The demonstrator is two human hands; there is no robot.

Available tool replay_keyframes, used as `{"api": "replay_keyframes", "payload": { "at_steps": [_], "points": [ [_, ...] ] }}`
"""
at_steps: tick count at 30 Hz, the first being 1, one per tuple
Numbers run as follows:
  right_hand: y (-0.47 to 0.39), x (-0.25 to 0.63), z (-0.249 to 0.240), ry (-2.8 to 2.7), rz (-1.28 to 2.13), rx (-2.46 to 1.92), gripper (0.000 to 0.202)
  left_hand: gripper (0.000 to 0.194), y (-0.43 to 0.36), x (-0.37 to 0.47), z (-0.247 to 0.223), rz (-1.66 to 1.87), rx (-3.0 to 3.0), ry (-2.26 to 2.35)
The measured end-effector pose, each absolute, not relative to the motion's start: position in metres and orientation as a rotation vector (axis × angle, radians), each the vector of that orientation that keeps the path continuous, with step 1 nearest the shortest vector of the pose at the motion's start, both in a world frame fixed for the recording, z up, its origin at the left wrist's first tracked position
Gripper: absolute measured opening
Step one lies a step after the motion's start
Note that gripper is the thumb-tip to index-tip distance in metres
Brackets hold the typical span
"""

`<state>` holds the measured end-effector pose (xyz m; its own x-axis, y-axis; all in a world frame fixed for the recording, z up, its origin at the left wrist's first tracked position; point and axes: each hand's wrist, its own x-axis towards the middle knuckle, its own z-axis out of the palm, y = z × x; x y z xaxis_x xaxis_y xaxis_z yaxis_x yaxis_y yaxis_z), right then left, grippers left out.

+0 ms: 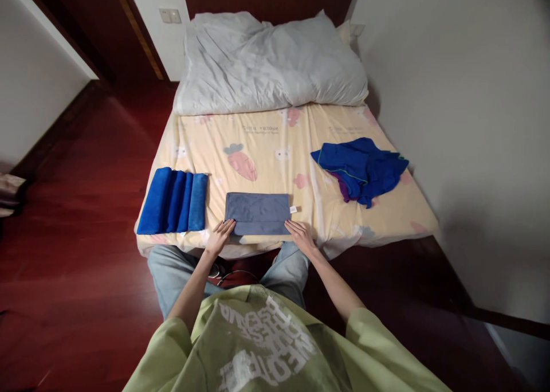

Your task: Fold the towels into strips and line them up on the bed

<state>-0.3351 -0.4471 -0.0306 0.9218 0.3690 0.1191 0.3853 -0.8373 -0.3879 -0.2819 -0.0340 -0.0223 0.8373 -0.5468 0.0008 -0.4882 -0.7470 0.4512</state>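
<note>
A grey-blue towel [258, 207], folded into a flat rectangle, lies near the front edge of the bed. Its near strip shows a crosswise fold line, and a small white tag sticks out on the right side. My left hand [220, 236] has its fingers closed on the towel's near left corner. At the near right corner, my right hand [301, 237] grips the same towel; the thumbs are mostly hidden. Left of it lie several rolled or folded blue towels [174, 202] side by side. To the right is a crumpled heap of blue cloths [365, 168] with a purple piece beneath.
The bed [270, 134] has a yellow sheet with carrot prints. A bunched white quilt [275, 65] fills its head end. A white wall [464, 94] stands close on the right, and dark red floor [86, 208] stretches along the left.
</note>
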Motion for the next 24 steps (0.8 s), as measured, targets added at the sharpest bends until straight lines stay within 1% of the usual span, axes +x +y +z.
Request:
{"api": "replay_keyframes", "payload": {
  "at_steps": [3, 6, 11, 13, 15, 17, 19, 20, 24],
  "points": [
    [-0.449, -0.352, -0.036, -0.556, -0.059, -2.621, 0.069, 0.065, -0.024, -0.301, -0.033, -0.176, 2.512, -0.772],
    [-0.445, -0.357, -0.038, -0.446, -0.076, -2.573, 0.071, 0.071, -0.024, -0.309, -0.041, -0.123, 2.424, -0.633],
    [-0.444, -0.348, -0.035, -0.331, -0.037, -2.399, 0.07, 0.064, -0.027, -0.303, -0.036, -0.128, 2.242, -0.379],
    [-0.445, -0.345, -0.036, -0.237, -0.044, -2.331, 0.064, 0.063, -0.025, -0.301, -0.031, -0.159, 2.187, -0.3],
    [-0.445, -0.341, -0.037, -0.101, -0.035, -2.257, 0.052, 0.062, -0.024, -0.3, -0.026, -0.182, 2.158, -0.241],
    [-0.443, -0.338, -0.039, 0.044, 0.013, -2.176, 0.041, 0.053, -0.024, -0.298, -0.022, -0.197, 2.146, -0.183],
    [-0.441, -0.335, -0.04, 0.165, 0.071, -2.106, 0.035, 0.041, -0.025, -0.296, -0.019, -0.211, 2.145, -0.104],
    [-0.439, -0.334, -0.04, 0.21, 0.091, -2.083, 0.033, 0.037, -0.026, -0.295, -0.018, -0.214, 2.15, -0.06],
    [-0.436, -0.327, -0.037, 0.294, 0.105, -2.051, 0.028, 0.042, -0.03, -0.289, -0.018, -0.195, 2.186, 0.034]
  ]
}}
